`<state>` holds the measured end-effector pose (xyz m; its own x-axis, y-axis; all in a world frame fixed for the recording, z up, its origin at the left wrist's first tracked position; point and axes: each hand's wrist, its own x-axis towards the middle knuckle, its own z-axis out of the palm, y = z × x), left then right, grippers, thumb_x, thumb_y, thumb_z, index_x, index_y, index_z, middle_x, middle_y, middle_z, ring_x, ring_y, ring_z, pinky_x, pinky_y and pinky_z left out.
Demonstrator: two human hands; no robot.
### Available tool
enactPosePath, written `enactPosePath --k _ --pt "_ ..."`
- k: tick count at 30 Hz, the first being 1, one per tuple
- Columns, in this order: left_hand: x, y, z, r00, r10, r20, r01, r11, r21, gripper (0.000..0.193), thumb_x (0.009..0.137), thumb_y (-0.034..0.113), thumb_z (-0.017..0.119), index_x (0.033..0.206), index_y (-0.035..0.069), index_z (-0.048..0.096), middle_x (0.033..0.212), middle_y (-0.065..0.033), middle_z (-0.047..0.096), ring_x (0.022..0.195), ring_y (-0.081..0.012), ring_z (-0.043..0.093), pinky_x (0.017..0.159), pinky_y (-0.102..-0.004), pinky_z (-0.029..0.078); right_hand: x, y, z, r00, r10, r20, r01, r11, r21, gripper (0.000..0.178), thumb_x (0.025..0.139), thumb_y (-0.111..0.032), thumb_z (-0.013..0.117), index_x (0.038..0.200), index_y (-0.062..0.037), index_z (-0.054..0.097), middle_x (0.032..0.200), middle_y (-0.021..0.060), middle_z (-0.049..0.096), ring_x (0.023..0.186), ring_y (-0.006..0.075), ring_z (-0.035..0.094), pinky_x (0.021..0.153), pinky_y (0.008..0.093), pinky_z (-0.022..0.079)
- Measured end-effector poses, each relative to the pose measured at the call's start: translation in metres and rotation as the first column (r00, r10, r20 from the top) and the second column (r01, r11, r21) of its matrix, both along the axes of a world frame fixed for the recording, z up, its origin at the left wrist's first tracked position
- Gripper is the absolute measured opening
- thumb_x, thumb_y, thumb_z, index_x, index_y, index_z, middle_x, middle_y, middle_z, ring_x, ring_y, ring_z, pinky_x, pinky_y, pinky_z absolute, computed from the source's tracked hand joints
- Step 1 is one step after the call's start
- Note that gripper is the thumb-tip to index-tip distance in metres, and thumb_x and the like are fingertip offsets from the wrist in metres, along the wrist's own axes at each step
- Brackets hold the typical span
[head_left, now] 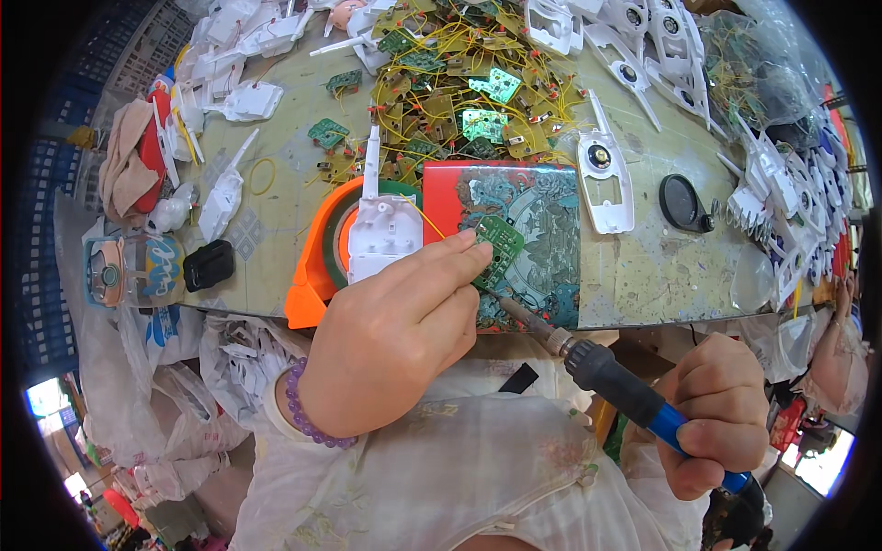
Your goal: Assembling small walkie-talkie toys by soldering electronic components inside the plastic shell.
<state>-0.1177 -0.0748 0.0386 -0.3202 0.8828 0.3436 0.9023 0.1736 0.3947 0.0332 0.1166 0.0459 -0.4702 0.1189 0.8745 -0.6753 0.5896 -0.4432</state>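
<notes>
My left hand (pixel 395 321), with a purple bead bracelet (pixel 299 404) at the wrist, pinches a small green circuit board (pixel 501 246) by its left side. The board is above a box (pixel 542 197) with a red end and a dark patterned face. In my right hand (pixel 721 418) is a blue and black soldering iron (pixel 606 376); its tip reaches the board's lower edge, and I cannot tell whether they touch. Beside my left fingers, a white plastic housing (pixel 386 234) with a long stem lies over an orange tape dispenser (pixel 312 285). A yellow wire (pixel 423 217) runs towards the board.
Behind the box spreads a heap of circuit boards with yellow wires (pixel 450 101). White housings (pixel 243 101) pile up at the far left, and more (pixel 643 46) at the far right. A magnifier (pixel 682 202) and a black block (pixel 209 265) lie on the table. Another person's arm (pixel 841 358) shows at right.
</notes>
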Motion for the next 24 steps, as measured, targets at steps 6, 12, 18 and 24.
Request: enactPosePath --k 6,12,18,24 --pt "0.000 -0.003 -0.002 1.000 0.004 0.006 -0.004 1.000 -0.002 0.016 0.067 0.003 0.068 0.080 -0.001 0.060 0.108 -0.0119 0.063 0.104 -0.0257 0.063 0.076 -0.0318 0.054 -0.008 0.003 0.005 0.997 0.068 0.031 -0.069 0.997 0.043 0.030 0.090 -0.032 0.054 0.076 -0.0064 0.049 0.052 -0.0017 0.040 0.036 0.0088 0.033 0.035 0.0234 0.024" --pt "-0.002 -0.005 -0.004 1.000 0.010 0.003 -0.010 1.000 0.005 0.015 0.067 0.003 0.068 0.080 -0.001 0.060 0.108 -0.0117 0.063 0.103 -0.0255 0.063 0.076 -0.0317 0.055 -0.010 0.003 0.011 0.994 0.054 0.091 -0.048 0.997 -0.058 0.035 0.089 -0.033 0.063 0.077 -0.0013 0.055 0.052 0.0014 0.048 0.037 0.0114 0.042 0.033 0.0252 0.029" --pt "-0.002 -0.005 -0.005 1.000 0.015 -0.004 -0.015 1.000 0.027 0.015 0.068 0.003 0.067 0.080 -0.001 0.060 0.107 -0.0112 0.063 0.102 -0.0254 0.063 0.075 -0.0317 0.055 -0.009 -0.005 0.013 0.983 -0.078 0.164 0.110 0.974 -0.196 0.035 0.089 -0.034 0.061 0.076 -0.0018 0.054 0.051 0.0022 0.049 0.037 0.0139 0.043 0.034 0.0269 0.031" --pt "-0.002 -0.006 -0.007 1.000 0.010 0.006 -0.011 0.999 0.044 0.014 0.069 0.003 0.068 0.080 -0.001 0.060 0.107 -0.0111 0.063 0.102 -0.0256 0.064 0.075 -0.0319 0.055 -0.003 -0.012 0.008 0.938 -0.222 0.267 0.310 0.884 -0.351 0.035 0.090 -0.033 0.059 0.078 -0.0037 0.047 0.059 0.0066 0.047 0.041 0.0135 0.039 0.037 0.0283 0.030"
